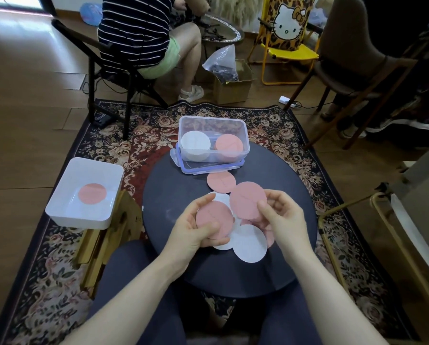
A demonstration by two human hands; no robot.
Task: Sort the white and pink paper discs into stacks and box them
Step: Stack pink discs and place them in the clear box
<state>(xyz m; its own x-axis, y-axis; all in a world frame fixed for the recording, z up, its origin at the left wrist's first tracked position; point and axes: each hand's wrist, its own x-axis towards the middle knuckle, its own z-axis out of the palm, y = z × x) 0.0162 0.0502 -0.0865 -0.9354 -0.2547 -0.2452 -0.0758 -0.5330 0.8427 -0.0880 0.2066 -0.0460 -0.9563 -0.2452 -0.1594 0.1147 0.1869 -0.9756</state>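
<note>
The person is gathering pink discs over the middle of the round worktop (pixel 163 195), probably building a pink stack to join the one already boxed. The left hand (pixel 201 227) is cupping a pink disc (pixel 214 217) flat in its half-curled fingers, thumb pressing on its near edge, so it is serving as the base of the stack. The right hand (pixel 280 215) is pinching a second pink disc (pixel 247 201) by its right edge between thumb and fingertips, tilting it toward the left hand, apparently to lay it on top. Beneath both hands, loose white discs (pixel 249 242) are lying overlapped near the worktop's centre, with more pink partly hidden under them. One more pink disc (pixel 220 181) is lying alone just beyond, beside the clear box (pixel 212 123) at the far edge. That box is sitting on its lid and holding a white stack (pixel 195 143) left and a pink stack (pixel 229 145) right. Off the left edge, a white tray (pixel 83 215) is holding a single pink disc.
</note>
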